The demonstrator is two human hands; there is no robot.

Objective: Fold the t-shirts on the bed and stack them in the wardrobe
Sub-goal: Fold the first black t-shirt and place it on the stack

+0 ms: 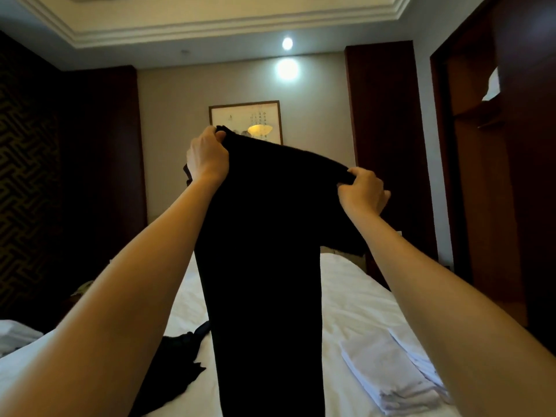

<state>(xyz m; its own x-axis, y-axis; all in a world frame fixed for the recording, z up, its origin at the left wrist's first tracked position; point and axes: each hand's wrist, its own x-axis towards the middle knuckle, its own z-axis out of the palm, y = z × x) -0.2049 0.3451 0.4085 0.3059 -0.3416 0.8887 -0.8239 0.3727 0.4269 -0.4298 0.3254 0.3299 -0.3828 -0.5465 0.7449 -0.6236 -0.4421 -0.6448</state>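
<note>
The left grip [207, 155] and right grip [362, 188] each pinch the top edge of a matte black t-shirt [264, 266], hanging as a long narrow panel over the white bed [346, 296]. Flat-folded white t-shirts [388, 374] lie on it, near right.

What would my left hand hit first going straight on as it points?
Likely the framed picture on the far wall; past the black t-shirt the left hand holds, the way looks free, depth unclear.

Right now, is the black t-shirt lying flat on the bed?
No, the left hand and right hand hold the black t-shirt up by its top edge.
</note>
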